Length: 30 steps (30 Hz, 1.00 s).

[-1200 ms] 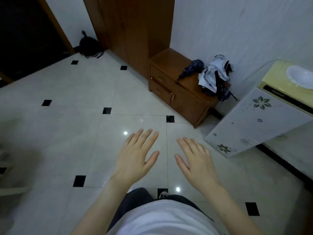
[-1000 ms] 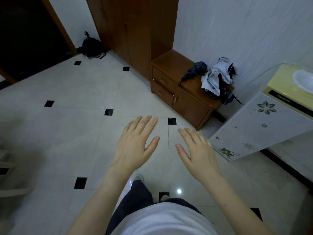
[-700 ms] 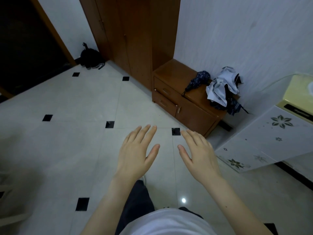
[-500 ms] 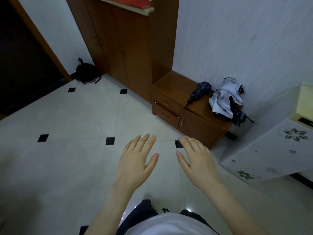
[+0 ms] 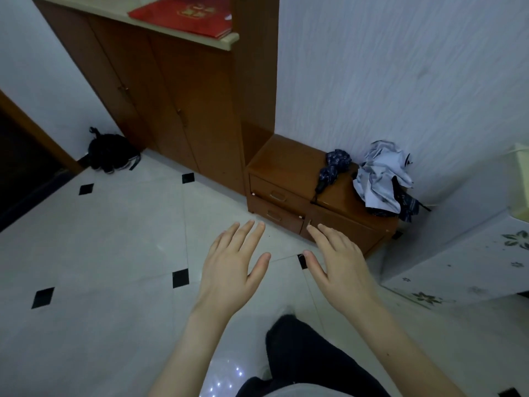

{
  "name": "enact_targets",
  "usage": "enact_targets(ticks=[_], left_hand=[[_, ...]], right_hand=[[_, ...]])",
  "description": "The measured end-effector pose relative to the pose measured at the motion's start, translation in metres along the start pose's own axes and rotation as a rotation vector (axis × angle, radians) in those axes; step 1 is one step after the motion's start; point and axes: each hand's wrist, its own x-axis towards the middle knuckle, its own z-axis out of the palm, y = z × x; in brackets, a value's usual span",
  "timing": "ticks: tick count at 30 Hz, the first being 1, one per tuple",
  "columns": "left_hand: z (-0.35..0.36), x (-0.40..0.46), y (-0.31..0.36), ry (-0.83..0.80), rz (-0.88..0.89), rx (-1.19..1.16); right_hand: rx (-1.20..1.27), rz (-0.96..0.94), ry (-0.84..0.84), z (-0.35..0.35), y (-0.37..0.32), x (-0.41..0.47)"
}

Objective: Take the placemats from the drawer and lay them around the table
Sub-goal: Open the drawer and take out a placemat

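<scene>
A low wooden cabinet [image 5: 289, 163] stands against the wall ahead, with an upper drawer [image 5: 276, 194] and a lower drawer [image 5: 274, 216] on its left front, both closed. No placemats or table are in sight. My left hand [image 5: 232, 265] and my right hand [image 5: 339, 263] are held out flat in front of me, fingers straight, holding nothing. The right fingertips overlap the cabinet's lower front in the view; both hands hover above the floor, short of the drawers.
A folded dark umbrella [image 5: 333, 167] and crumpled clothing [image 5: 380, 181] lie on the low cabinet. A tall wooden cupboard [image 5: 183, 101] with a red item [image 5: 186, 15] on top stands to the left. A black bag [image 5: 110, 153] sits in the corner. A white flowered appliance [image 5: 472, 259] is at right.
I have walked toward the low cabinet and lifted my gaze; the cabinet is nearer and the cupboard top is now in view. Both hands stay flat and empty.
</scene>
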Motion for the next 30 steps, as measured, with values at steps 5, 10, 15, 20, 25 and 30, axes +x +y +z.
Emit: enact_targets(ticks=[5,10,15,20,25,30], left_hand=[[0.02,0.061,-0.029,-0.087,0.05,0.03],[0.02,0.14,-0.057,-0.141,0.099,0.063],[0.004,0.22,-0.077,-0.136,0.172,0.086],[0.003,0.274,-0.095,-0.148,0.192,0.065],[0.012,0.305,-0.116,-0.21,0.249,0.04],[0.026,0.342,-0.145,-0.258,0.354,0.023]], right_hand=[[0.017,0.034,-0.009,0.025,0.007,0.061],[0.08,0.045,0.036,0.041,0.008,0.138],[0.104,0.096,0.069,0.041,0.011,0.205],[0.094,0.136,0.09,0.048,0.016,0.248],[0.091,0.206,0.098,0.061,0.014,0.274],[0.069,0.308,0.094,0.085,0.004,0.299]])
